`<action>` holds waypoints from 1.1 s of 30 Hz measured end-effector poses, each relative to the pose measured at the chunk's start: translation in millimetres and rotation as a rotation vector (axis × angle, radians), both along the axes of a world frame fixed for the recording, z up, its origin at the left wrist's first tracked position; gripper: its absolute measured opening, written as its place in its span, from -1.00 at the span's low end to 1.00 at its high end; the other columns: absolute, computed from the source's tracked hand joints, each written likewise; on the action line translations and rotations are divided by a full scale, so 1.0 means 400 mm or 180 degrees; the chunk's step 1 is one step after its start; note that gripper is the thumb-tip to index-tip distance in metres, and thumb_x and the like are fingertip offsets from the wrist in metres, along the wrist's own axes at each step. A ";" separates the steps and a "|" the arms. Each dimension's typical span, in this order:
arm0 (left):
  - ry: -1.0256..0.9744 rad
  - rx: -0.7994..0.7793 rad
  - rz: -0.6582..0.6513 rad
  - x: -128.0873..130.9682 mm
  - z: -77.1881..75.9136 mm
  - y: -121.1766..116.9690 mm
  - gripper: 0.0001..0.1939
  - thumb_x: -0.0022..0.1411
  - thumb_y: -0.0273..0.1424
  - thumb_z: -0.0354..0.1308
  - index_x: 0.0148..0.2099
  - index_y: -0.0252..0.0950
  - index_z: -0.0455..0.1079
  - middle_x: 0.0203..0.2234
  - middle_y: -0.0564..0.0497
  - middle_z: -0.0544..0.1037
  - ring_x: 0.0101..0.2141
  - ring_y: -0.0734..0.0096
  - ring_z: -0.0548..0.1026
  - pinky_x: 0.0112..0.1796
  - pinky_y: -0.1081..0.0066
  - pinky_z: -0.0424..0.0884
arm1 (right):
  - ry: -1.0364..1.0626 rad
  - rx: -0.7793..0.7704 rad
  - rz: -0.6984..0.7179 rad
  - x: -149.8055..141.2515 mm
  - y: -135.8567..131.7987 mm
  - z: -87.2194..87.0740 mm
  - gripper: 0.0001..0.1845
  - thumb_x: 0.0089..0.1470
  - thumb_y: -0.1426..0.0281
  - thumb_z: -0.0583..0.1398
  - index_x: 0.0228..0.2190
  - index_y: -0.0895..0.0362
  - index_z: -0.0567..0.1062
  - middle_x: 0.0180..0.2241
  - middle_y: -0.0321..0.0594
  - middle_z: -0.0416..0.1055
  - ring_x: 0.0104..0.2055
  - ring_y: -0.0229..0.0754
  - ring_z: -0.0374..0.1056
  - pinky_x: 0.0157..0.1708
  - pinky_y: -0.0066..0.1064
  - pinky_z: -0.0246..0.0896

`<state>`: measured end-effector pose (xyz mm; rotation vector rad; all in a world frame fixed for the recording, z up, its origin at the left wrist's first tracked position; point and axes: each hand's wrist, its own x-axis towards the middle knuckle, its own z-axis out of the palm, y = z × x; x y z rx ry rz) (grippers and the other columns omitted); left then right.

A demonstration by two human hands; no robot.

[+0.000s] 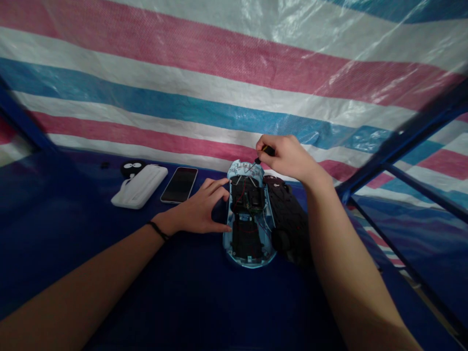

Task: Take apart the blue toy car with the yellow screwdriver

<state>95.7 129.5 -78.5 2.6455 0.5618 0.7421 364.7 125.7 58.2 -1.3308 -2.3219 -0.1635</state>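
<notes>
A light blue toy car body point(227, 241) lies upside down on the dark blue surface, its black inside, thin wires and a small circuit board showing. My right hand point(283, 155) is closed round a screwdriver point(268, 150) with a black and yellow handle. The thin shaft slants down to the left, its tip at the far end of the car body; whether it sits in a screw is too small to tell. My left hand point(204, 204) has its fingers spread, with fingertips and thumb against the left side of the body. To the right lies a black car chassis point(288, 209) with a wheel, partly behind my right forearm.
A phone point(179, 185) lies on the blue tabletop point(204, 302) to the left. Beside it are a white case point(141, 186) and a black round thing with white eyes point(132, 168). Striped plastic sheeting point(204, 73) hangs behind; blue metal bars point(395, 146) stand at right.
</notes>
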 end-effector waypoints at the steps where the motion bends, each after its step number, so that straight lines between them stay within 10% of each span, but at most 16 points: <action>1: -0.0016 -0.0001 -0.0007 0.000 0.000 0.000 -0.38 0.11 0.04 0.48 -0.04 -0.23 0.30 0.32 -0.34 0.30 0.36 -0.31 0.18 0.28 -0.23 0.25 | 0.0012 0.0009 -0.0002 0.000 -0.001 0.001 -0.85 0.09 0.45 0.14 -0.32 0.15 0.52 -0.42 -0.21 0.49 -0.41 -0.19 0.30 -0.29 -0.36 0.07; 33: 0.0031 -0.0018 0.0010 0.000 -0.001 0.001 -0.39 0.12 0.05 0.47 -0.05 -0.23 0.30 0.33 -0.32 0.28 0.36 -0.31 0.18 0.28 -0.23 0.25 | -0.0157 -0.0135 0.0184 -0.013 -0.014 0.010 -0.85 0.10 0.51 0.12 -0.33 0.13 0.49 -0.34 -0.17 0.51 -0.34 -0.17 0.31 -0.23 -0.33 0.07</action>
